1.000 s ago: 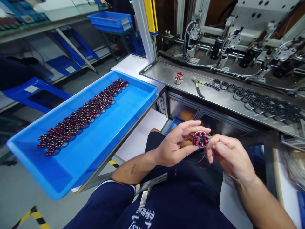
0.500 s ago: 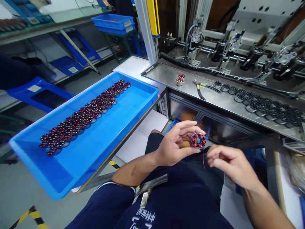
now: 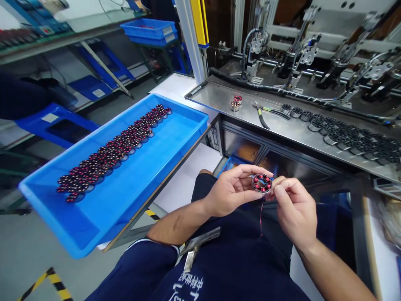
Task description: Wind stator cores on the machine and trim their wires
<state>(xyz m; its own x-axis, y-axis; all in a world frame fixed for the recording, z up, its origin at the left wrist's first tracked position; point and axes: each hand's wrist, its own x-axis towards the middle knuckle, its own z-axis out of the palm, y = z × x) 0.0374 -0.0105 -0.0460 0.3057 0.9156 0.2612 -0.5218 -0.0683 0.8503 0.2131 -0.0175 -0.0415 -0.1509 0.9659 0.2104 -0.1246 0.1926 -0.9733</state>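
My left hand (image 3: 230, 188) holds a motor stator (image 3: 262, 184) by its rim, between thumb and fingers. The stator is a ring with red wire windings, its open face turned towards me. A thin red wire (image 3: 261, 219) dangles beneath it. At the stator's right edge is my right hand (image 3: 294, 205), thumb and forefinger pinched together; what lies between the fingertips is hidden. Two more wound stators (image 3: 235, 104) stand on the metal ledge beyond my hands, beside pliers (image 3: 265, 113) with green and black handles.
Many wound stators (image 3: 115, 146) fill a long band in the blue tray (image 3: 153, 167) at left. Bare black stator cores (image 3: 351, 136) are massed on the metal ledge (image 3: 216, 95) at right. Behind it stands a machine (image 3: 300, 54) with several metal heads. A yellow sensor bar (image 3: 200, 23) rises beside it.
My right hand has moved left and up to the stator's edge, its fingers now pinched. The red wire hangs slightly further left. The machine's metal heads have shifted a little.
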